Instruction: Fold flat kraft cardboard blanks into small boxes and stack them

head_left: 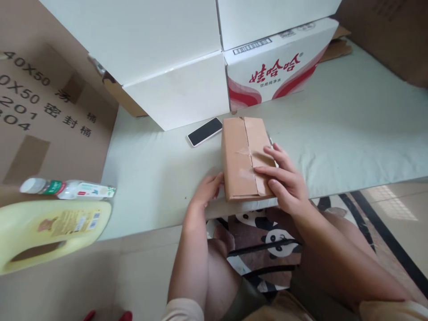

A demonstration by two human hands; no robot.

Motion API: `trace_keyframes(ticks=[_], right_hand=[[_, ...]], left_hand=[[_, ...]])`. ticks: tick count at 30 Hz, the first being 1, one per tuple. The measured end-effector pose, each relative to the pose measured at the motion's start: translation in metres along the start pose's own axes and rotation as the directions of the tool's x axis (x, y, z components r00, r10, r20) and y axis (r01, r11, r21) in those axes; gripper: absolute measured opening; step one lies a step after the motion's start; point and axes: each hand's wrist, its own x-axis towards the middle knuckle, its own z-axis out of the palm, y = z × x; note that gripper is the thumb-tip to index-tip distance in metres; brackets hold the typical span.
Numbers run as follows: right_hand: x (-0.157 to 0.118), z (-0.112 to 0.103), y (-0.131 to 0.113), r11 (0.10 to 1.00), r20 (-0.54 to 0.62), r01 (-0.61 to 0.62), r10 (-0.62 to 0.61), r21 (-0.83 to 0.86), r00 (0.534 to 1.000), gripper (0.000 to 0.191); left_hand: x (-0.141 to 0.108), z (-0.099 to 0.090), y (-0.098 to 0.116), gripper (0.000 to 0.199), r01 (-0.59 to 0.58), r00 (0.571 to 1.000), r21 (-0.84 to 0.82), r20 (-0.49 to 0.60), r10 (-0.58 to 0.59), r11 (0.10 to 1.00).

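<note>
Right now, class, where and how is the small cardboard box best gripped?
Likely by its long sides, left hand from the left, right hand from the right: the box is narrower across than front to back, with a seam along its top.

Phone on table, box right, cartons behind

Cardboard box between hands

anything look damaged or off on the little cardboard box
Slightly: on the small cardboard box, the top flaps don't meet neatly. A dark, uneven gap runs along the seam, with a pale, wrinkled-looking patch across it, so the closure looks a bit rough.
</note>
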Motion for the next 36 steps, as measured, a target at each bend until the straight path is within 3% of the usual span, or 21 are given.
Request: trace_keyframes(ticks=[2, 3, 5, 7, 8, 9, 11, 13, 15, 17, 21, 24, 26, 28, 31, 34, 36], right_hand=[[-0.002, 0.003, 0.007, 0.998, 0.027, -0.06, 0.06, 0.013, 0.998, 0.031], [-0.003, 0.004, 0.009, 0.997, 0.059, -0.074, 0.073, 0.029, 0.996, 0.031], [-0.002, 0.007, 0.011, 0.996, 0.138, -0.06, 0.05, 0.068, 0.989, 0.033], [0.001, 0.009, 0.009, 0.994, 0.214, -0.027, 0.004, 0.103, 0.977, 0.033], [0.001, 0.009, 0.007, 0.992, 0.248, -0.012, -0.019, 0.122, 0.969, 0.033], [0.002, 0.01, 0.006, 0.99, 0.275, 0.001, -0.041, 0.142, 0.961, 0.034], [0.002, 0.009, 0.008, 0.986, 0.266, -0.004, -0.041, 0.164, 0.963, 0.04], [0.002, 0.007, 0.019, 0.994, 0.138, -0.063, 0.05, 0.092, 0.989, 0.042], [0.003, 0.004, 0.039, 0.976, -0.051, -0.191, 0.187, -0.106, 0.981, 0.037], [0.006, 0.0, 0.062, 0.878, -0.169, -0.308, 0.263, -0.366, 0.95, 0.034], [0.012, -0.003, 0.092, 0.629, -0.083, -0.307, 0.359, -0.714, 0.93, 0.039], [0.015, -0.002, 0.091, 0.543, -0.079, -0.339, 0.445, -0.769, 0.892, 0.038], [0.016, -0.001, 0.085, 0.567, -0.104, -0.412, 0.496, -0.713, 0.862, 0.044], [0.019, -0.003, 0.076, 0.652, -0.111, -0.505, 0.546, -0.566, 0.83, 0.045], [0.025, -0.009, 0.055, 0.813, -0.092, -0.573, 0.565, -0.109, 0.82, 0.027], [0.033, -0.021, 0.019, 0.855, -0.135, -0.369, 0.44, 0.365, 0.888, 0.018], [0.038, -0.029, -0.009, 0.865, -0.206, -0.225, 0.345, 0.449, 0.916, 0.029]], left_hand=[[0.0, 0.0, 0.005, 0.043, -0.139, 0.981, 0.142, -0.114, 0.156, 0.98], [0.0, 0.0, 0.008, 0.047, -0.272, 0.932, 0.187, -0.194, 0.307, 0.944], [-0.003, 0.002, 0.015, 0.053, -0.579, 0.73, 0.268, -0.251, 0.636, 0.77], [-0.008, 0.006, 0.021, 0.049, -0.767, 0.542, 0.344, -0.105, 0.834, 0.542], [-0.011, 0.009, 0.022, 0.046, -0.806, 0.488, 0.364, -0.037, 0.872, 0.467], [-0.013, 0.012, 0.023, 0.044, -0.82, 0.463, 0.376, -0.004, 0.886, 0.43], [-0.017, 0.016, 0.021, 0.042, -0.816, 0.465, 0.382, -0.013, 0.885, 0.435], [-0.019, 0.017, 0.017, 0.042, -0.806, 0.478, 0.377, -0.039, 0.877, 0.457], [-0.018, 0.016, 0.014, 0.043, -0.799, 0.486, 0.384, -0.042, 0.873, 0.463], [-0.017, 0.015, 0.013, 0.044, -0.793, 0.485, 0.394, -0.05, 0.873, 0.464], [-0.016, 0.015, 0.014, 0.044, -0.797, 0.474, 0.404, -0.042, 0.879, 0.449], [-0.017, 0.017, 0.016, 0.045, -0.798, 0.47, 0.41, -0.039, 0.882, 0.443], [-0.018, 0.018, 0.016, 0.045, -0.797, 0.468, 0.413, -0.041, 0.883, 0.441], [-0.019, 0.02, 0.016, 0.043, -0.799, 0.459, 0.416, -0.048, 0.887, 0.435], [-0.023, 0.027, 0.017, 0.041, -0.799, 0.421, 0.447, -0.061, 0.905, 0.402], [-0.031, 0.04, 0.018, 0.039, -0.777, 0.384, 0.516, -0.066, 0.921, 0.361], [-0.037, 0.052, 0.018, 0.038, -0.754, 0.374, 0.555, -0.076, 0.924, 0.351]])
